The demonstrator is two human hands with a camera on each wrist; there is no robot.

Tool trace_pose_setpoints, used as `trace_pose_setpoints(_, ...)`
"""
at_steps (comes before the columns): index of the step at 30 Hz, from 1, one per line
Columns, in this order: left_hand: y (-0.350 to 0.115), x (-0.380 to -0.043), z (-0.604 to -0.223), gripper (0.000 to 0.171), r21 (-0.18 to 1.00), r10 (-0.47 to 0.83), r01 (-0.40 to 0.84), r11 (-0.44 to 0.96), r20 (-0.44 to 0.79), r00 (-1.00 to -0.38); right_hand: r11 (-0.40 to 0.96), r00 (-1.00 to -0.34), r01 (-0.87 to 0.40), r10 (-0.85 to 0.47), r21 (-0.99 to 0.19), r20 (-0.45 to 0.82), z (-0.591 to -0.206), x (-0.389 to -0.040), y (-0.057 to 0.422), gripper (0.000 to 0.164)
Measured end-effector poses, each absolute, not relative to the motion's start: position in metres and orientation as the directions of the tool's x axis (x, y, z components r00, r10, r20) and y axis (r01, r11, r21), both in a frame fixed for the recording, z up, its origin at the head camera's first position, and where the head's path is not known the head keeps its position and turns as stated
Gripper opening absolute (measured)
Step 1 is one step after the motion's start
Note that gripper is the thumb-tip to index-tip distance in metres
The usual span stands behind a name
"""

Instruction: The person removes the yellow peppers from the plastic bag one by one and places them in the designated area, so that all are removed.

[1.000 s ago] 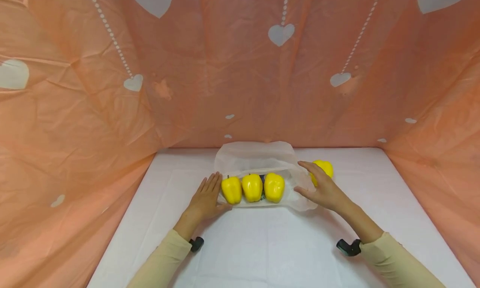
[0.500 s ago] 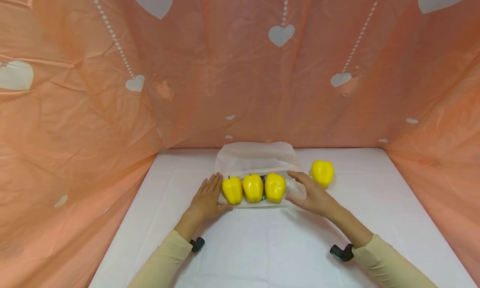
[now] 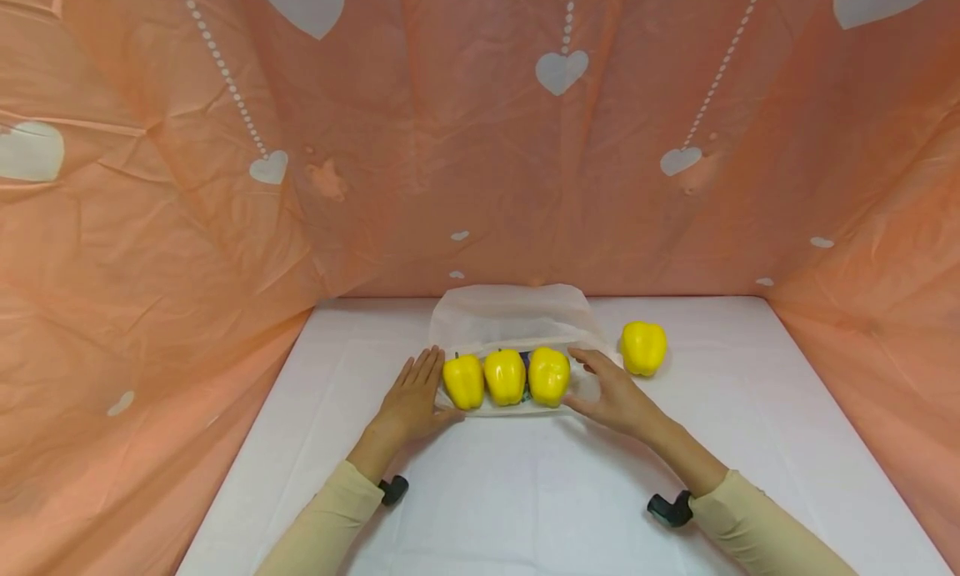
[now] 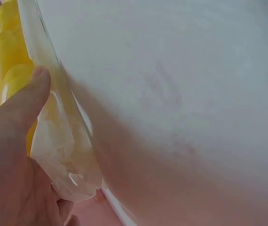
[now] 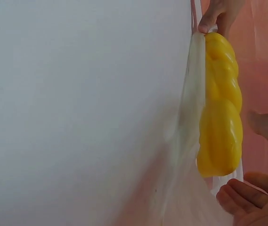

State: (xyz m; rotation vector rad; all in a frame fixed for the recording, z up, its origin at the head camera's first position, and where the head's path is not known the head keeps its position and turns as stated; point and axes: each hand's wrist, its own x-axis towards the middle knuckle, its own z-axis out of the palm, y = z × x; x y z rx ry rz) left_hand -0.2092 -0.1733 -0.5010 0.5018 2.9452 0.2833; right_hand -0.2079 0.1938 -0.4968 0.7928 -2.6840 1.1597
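Observation:
Three yellow bell peppers stand side by side in the head view: a left one (image 3: 463, 382), a middle one (image 3: 505, 377) and a right one (image 3: 549, 377). Under them lies a sheet of thin whitish film (image 3: 517, 309), its far part spread out behind the row. My left hand (image 3: 408, 405) rests along the left pepper, fingers straight, thumb (image 4: 37, 87) touching the film's front edge. At the other end, my right hand (image 3: 618, 395) is spread beside the right pepper, thumb and fingers apart with nothing between them, as the right wrist view also shows.
A fourth yellow bell pepper (image 3: 643, 348) stands alone at the right, behind my right hand. Something dark blue (image 3: 525, 358) shows between the middle and right peppers. The white-covered table (image 3: 517, 501) ends at an orange curtain (image 3: 480, 184) with white hearts.
My right hand has moved left from in front of the lone pepper to the right end of the row, and the film's right side has folded inward. My left hand stays put.

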Motion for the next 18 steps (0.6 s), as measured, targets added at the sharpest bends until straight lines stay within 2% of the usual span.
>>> trace_pose_setpoints(18,-0.173,-0.210,-0.501,0.108,0.193,0.328,0.302,0.934,-0.124,-0.936,0.564,-0.864,-0.488,-0.418,-0.666,0.280,-0.508,-0.214,0.183,0.081)
